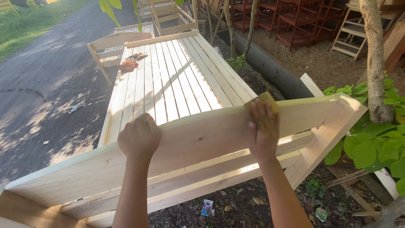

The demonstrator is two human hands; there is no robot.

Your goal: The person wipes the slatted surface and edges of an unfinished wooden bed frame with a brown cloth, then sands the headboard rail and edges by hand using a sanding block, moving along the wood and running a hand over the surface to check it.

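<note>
The right hand [263, 131] is pressing a yellowish piece of sandpaper [265, 101] flat against the broad top board [198, 139] of a bare wooden headboard frame, fingers spread over the sheet, whose upper edge is sticking up just past the fingertips and over the board's top edge. The left hand [139, 137] is closing into a fist on the same board's upper edge, well apart from the right, gripping the wood. Below the board, two narrower rails [219, 169] are running across to a slanted side post [325, 139]. Beyond the board, a slatted bed platform [168, 80] of pale planks is stretching away, with an orange-brown cloth [128, 64] lying near its far left corner. Littered soil [236, 204] is showing beneath the frame, a dirt road [42, 84] to the left, and red wooden furniture [291, 21] is standing at the back right.
</note>
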